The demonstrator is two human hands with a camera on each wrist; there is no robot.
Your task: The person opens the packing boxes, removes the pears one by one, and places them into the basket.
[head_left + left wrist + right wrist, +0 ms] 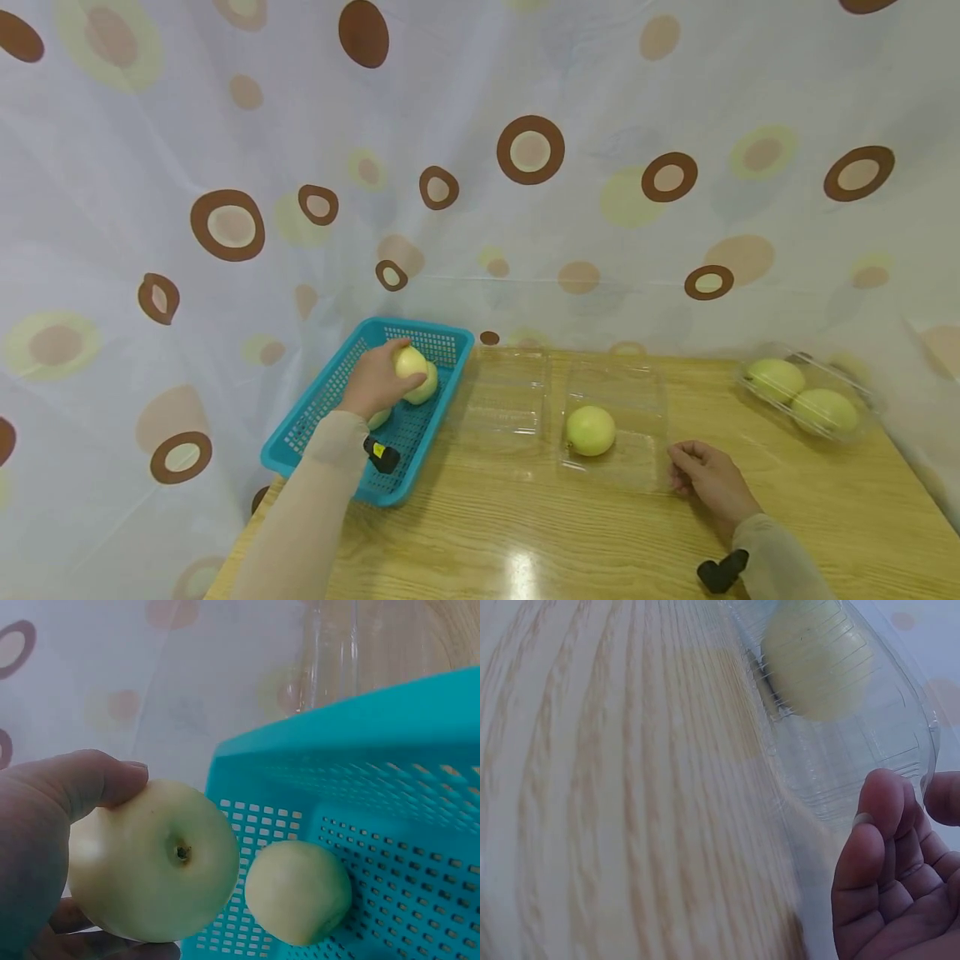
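Observation:
My left hand [372,381] grips a round, smooth, pale yellow-green fruit [161,862], melon-like, with a small brown stem scar in a dimple. It is over the blue perforated basket [273,454], where another such fruit [298,892] lies; part of a further fruit [379,418] shows beside the wrist. At the right, my right hand [708,483] pinches the rim of a clear plastic clamshell box [832,780] between thumb and fingers. That box lies open on the table with one fruit [590,431] in its left part.
A second clear box [504,400], open, lies between the basket and the first box. At the back right, a clear box [783,410] holds two fruits [825,412]. A dotted curtain [465,100] hangs behind the wooden table [465,533].

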